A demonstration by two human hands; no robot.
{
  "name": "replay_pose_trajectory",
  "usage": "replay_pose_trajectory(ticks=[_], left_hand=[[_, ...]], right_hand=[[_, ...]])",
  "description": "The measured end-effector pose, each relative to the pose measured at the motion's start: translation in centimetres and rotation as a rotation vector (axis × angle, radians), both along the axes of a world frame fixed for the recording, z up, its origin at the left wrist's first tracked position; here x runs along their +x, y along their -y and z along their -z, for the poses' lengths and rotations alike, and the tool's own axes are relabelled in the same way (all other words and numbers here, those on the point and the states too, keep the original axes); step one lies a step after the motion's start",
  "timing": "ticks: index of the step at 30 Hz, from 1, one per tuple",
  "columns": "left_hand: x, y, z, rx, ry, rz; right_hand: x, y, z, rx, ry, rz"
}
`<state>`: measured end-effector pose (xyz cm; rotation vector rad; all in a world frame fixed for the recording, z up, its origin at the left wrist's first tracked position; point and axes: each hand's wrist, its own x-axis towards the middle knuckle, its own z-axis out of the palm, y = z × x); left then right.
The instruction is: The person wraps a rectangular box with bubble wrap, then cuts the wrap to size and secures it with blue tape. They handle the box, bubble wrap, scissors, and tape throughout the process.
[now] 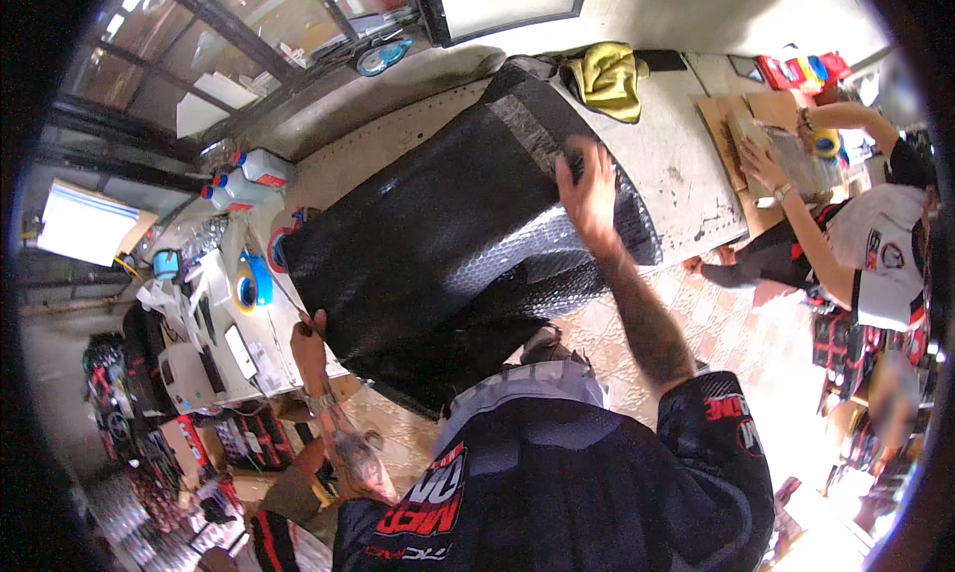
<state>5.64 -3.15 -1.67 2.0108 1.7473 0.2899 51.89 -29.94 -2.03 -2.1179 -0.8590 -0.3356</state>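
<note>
A large sheet of black bubble wrap lies over the workbench and hangs over its near edge in loose folds. My right hand presses on the sheet's right part with the palm down and fingers extended, close to a strip of clear tape that shines on the black surface. At the sheet's left edge is my left hand, with its thumb up against the border. Whether those fingers pinch the wrap is hard to see. Whatever may lie under the sheet is hidden.
A co-worker's hands rest on cardboard at the right. Behind the wrap is a yellow cloth. Plastic bottles, a blue tape dispenser and papers stand at left. A tape dispenser sits on the window ledge.
</note>
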Motion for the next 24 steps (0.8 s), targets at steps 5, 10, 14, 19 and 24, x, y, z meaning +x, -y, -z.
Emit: replay_pose_trajectory(ticks=[5,10,14,19,24], left_hand=[[-2.1,-1.3,-1.2,-0.106,0.445,0.051],[-2.1,-3.5,-6.9,-0.254,0.512,0.298],[1.5,-2.6,-9.6,-0.612,0.348,0.495],[6.2,3.1,-8.8,-0.983,0.139,1.127],[12.4,6.2,-6.5,-1.041,-0.179,1.542]], right_hand=[[-14.3,4.9,6.4,-0.344,-0.233,0.015],[-14.7,5.3,10.9,-0.527,-0.167,0.092],[-15.4,8.7,7.5,-0.439,-0.159,0.091],[-20.4,14.0,0.5,-0.301,-0.076,0.261],[-21.5,15.3,-1.9,-0.194,-0.074,0.348]])
